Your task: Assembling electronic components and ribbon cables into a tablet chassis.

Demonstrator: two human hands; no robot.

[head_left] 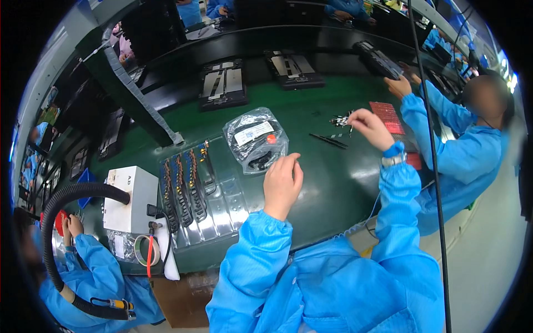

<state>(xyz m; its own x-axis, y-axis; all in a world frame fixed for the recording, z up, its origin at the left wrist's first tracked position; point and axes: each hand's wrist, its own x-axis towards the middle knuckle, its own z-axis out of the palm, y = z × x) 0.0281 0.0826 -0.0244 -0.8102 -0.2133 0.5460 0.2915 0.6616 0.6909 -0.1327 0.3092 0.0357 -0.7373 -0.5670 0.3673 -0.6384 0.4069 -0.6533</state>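
- Work surface: green bench mat (344, 183), with a person in a blue smock seated at it; both forearms enter from the lower edge.
- Right hand (369, 129) is raised over a small cluster of dark metal parts (340, 120) lying on the mat, just beside a red sheet (388, 116). Thumb and forefinger are pinched together at the cluster; whether a part is actually caught between them cannot be told.
- Left hand (282, 186) rests near the mat's middle, fingers loosely curled and close together, nothing seen held. It sits just right of a clear plastic bag (255, 140) with dark contents and an orange piece.
- Step judged: a small part is being picked from the cluster. Next move would call for a fine pinch and a steady lift clear of the tangled neighbours.
- Black tweezers (328, 141) lie between the two hands, untouched.
- Tray of slotted strips (191, 183) lies left of the bag; white box (130, 197) further left.
- Co-worker's hand (400, 86) is seen at a dark device, far right.
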